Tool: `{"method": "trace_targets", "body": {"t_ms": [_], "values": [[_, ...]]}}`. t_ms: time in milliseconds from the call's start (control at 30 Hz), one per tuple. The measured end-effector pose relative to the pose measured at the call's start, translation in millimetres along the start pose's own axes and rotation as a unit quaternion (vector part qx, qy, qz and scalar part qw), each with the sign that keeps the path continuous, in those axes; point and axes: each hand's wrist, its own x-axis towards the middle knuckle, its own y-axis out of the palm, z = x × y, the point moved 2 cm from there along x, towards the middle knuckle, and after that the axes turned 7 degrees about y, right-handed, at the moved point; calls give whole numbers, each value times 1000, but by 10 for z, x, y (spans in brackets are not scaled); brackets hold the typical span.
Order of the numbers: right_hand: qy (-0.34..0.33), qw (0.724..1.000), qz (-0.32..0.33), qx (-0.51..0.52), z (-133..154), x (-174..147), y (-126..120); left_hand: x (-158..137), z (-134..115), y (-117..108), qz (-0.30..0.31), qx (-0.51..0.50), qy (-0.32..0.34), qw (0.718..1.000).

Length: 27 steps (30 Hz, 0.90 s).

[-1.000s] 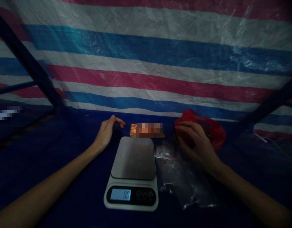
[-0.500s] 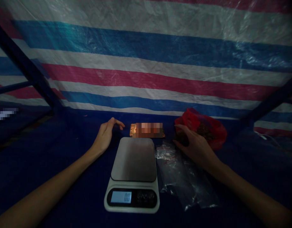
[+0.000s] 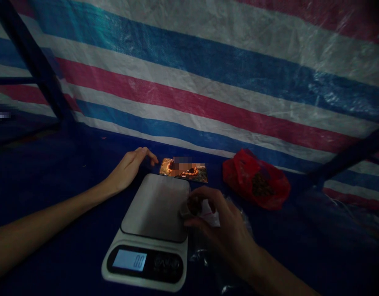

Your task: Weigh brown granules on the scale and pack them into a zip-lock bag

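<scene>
Cup (image 3: 185,211), small and pale, is held by the right hand (image 3: 228,222) at the right edge of the kitchen scale (image 3: 146,280). Brown bits (image 3: 194,204) are seen in it. The grip is closed: the cup is pinched between thumb and bent fingers, its near side partly covered. By the look of it, a filled cup is being carried at the weighing plate (image 3: 155,209); 0.0 is shown on the lit display (image 3: 129,260), so no load appears to be registered. Whether the plate is touched by the cup cannot be told. For any setting-down from here, a level cup and a clean release of the fingers are judged to be called for, the bits being loose and easily spilled.

Cup's bearing: its mouth seems to be turned upward and somewhat toward the palm (blur and dim light, not to be relied on). No clear long axis is offered by so squat a form. The scale's long axis is laid away from the wearer, leaning right at the far end, with the display end nearest.

Nothing is seen to be grasped by the left hand (image 3: 130,166); it is rested, loosely curled, on the blue surface (image 3: 72,255), fingertips just beside a lit phone (image 3: 197,174). Clear plastic bags (image 3: 200,246) are partly hidden beneath the right hand. Farther right, more brown pieces (image 3: 261,185) are held in an open red bag (image 3: 238,172).
</scene>
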Motion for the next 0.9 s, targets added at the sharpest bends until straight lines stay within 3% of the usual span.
{"method": "trace_targets", "body": {"t_ms": [200,600,900], "values": [[-23,998,45,48,-8,-64,174,10,20,23,2,3,5,1000],[45,998,-10,53,-56,-52,159,-9,-42,46,31,19,39,999],[-43,999,24,11,-11,24,145,-22,-73,52,51,50,87,994]]}}
